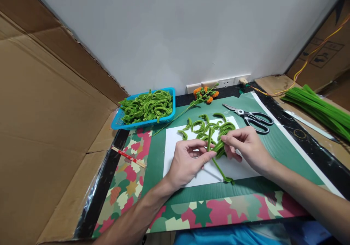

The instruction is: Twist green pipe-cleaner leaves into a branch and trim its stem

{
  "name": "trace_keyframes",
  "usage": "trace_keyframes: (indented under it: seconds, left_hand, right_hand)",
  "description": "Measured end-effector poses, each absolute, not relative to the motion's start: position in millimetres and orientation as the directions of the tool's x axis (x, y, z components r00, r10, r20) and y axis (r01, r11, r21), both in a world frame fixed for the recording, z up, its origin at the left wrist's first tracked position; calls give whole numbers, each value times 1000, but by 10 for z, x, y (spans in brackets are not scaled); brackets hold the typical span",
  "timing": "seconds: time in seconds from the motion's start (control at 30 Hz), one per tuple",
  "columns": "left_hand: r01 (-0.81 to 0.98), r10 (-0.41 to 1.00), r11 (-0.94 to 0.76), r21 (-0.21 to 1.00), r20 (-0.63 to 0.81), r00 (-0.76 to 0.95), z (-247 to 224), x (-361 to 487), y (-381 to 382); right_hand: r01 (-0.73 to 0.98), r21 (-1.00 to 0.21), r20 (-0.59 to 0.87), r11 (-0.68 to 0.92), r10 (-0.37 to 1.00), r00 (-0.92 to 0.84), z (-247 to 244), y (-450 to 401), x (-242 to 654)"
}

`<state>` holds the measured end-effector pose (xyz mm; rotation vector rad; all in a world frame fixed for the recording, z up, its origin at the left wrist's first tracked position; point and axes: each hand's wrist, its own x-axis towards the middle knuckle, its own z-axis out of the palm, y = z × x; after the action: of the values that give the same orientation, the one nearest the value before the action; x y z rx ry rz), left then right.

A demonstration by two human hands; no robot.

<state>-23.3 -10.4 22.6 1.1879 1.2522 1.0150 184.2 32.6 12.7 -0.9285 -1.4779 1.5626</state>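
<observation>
A black worktop [291, 124] adjoins a pale grey wall [175, 37], with brown cardboard [49, 102] at nine o'clock. Above a white paper sheet [171, 144], the left hand [188, 161] and right hand [248, 146] clamp their fingers on a fuzzy green stem [209, 138]. Around it lie curled fuzzy green pieces [189, 123] at eleven o'clock, a blue plastic basket [117, 121] at ten, black-handled scissors [246, 115] at two.

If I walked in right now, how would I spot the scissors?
Find the green mat, then the white sheet on it. Beyond the right hand, near the sheet's far right corner, lie the scissors. Black handles distinguish them from the curled green pieces.
</observation>
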Motion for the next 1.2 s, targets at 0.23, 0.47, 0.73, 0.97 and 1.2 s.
trace_keyframes:
  seconds: [0.23, 0.47, 0.73, 0.97, 1.2]
  left_hand:
    - [-145, 999, 45, 988, -47, -14, 210, -251, -39]
    - [-336, 979, 28, 941, -94, -180, 176, -288, 64]
    - [-292, 985, 169, 941, -170, 25, 163, -258, 7]
    - [-201, 940, 290, 936, -239, 244, 145, -264, -37]
    - [-59, 936, 274, 960, -252, 247, 125, -256, -51]
  right_hand:
    - [15, -977, 188, 211, 899, -395, 173, 274, 1784]
    - [127, -947, 206, 295, 862, -463, 94, 236, 1750]
    - [-225, -971, 156, 77, 922, -355, 199, 333, 1821]
    - [-279, -959, 144, 41, 923, -357, 183, 330, 1823]
    - [-103, -975, 220, 196, 910, -351, 178, 297, 1832]
